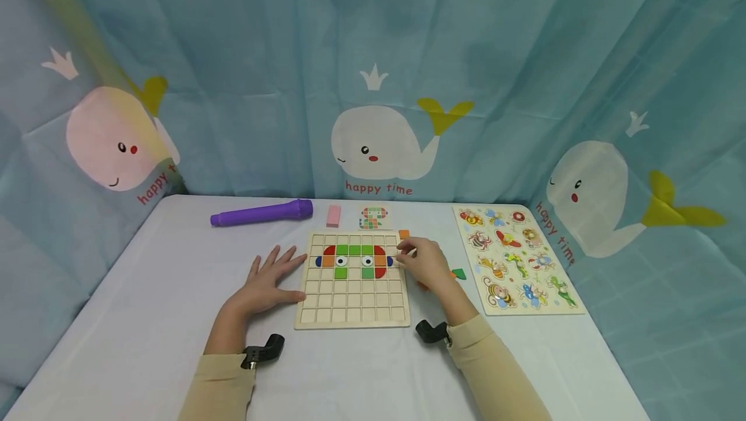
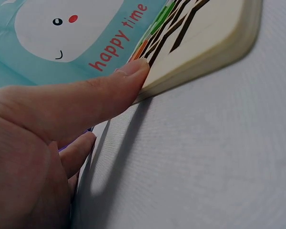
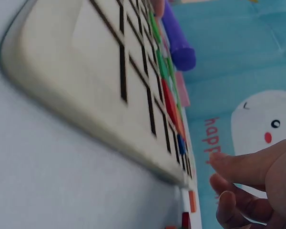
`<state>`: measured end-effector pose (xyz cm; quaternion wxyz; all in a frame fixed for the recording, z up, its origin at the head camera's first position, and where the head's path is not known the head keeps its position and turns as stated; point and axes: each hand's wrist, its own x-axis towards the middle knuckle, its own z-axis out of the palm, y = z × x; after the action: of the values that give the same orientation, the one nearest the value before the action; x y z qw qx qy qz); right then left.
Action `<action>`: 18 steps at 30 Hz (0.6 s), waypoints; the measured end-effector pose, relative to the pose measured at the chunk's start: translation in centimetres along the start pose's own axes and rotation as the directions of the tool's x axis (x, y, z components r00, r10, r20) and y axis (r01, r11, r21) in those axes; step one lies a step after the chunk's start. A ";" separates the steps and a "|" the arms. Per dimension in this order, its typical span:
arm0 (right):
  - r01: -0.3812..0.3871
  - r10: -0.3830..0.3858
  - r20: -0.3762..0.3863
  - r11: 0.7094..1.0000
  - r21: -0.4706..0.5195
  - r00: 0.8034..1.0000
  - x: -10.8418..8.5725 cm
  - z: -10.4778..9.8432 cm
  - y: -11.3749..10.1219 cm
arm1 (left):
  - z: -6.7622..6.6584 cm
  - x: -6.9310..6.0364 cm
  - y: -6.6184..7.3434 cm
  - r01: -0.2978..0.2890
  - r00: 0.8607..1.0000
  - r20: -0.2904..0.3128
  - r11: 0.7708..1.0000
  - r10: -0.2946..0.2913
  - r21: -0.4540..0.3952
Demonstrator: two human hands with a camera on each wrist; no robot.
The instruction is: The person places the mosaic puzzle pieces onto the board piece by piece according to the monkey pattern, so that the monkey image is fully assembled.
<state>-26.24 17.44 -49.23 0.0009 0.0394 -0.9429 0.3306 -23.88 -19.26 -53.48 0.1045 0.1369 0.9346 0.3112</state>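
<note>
A square wooden grid board (image 1: 354, 317) lies flat on the table. Coloured tiles fill part of its upper half: green, red, orange and blue pieces, plus two white eye tiles (image 1: 367, 261). My left hand (image 1: 265, 286) spreads its fingers at the board's left side; in the left wrist view the thumb (image 2: 100, 95) touches the board's edge. Over the right edge, close to a blue half-round tile (image 1: 390, 261), hovers my right hand (image 1: 425, 262). Its fingers are loosely bent, with a gap between thumb and fingertips and no piece visible there in the right wrist view.
Behind the board are a purple tube (image 1: 262, 212), a pink block (image 1: 333, 216) and a small pattern card (image 1: 373, 217). Loose pieces, including an orange tile (image 1: 405, 234) and a green one (image 1: 459, 274), lie right. Farther right is an animal puzzle board (image 1: 519, 259).
</note>
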 end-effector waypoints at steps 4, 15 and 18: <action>-0.040 0.038 -0.039 0.998 -0.044 0.999 0.1 -0.3 1.1 | 0.0 -0.1 -0.1 0.003 1.000 -0.002 1.000 -0.003 -0.001; -0.114 0.113 -0.018 0.974 -0.194 0.993 0.1 -1.1 2.6 | -0.2 -0.2 0.4 0.001 1.000 -0.001 1.000 -0.001 -0.017; -0.110 0.109 -0.015 0.977 -0.183 0.994 0.3 -1.0 2.7 | -0.2 -0.2 0.3 0.001 1.000 -0.004 1.000 -0.001 -0.009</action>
<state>-26.77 20.12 -50.10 -0.0114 -0.0138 -0.9701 0.2420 -23.70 -19.16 -53.15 0.1033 0.1352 0.9336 0.3155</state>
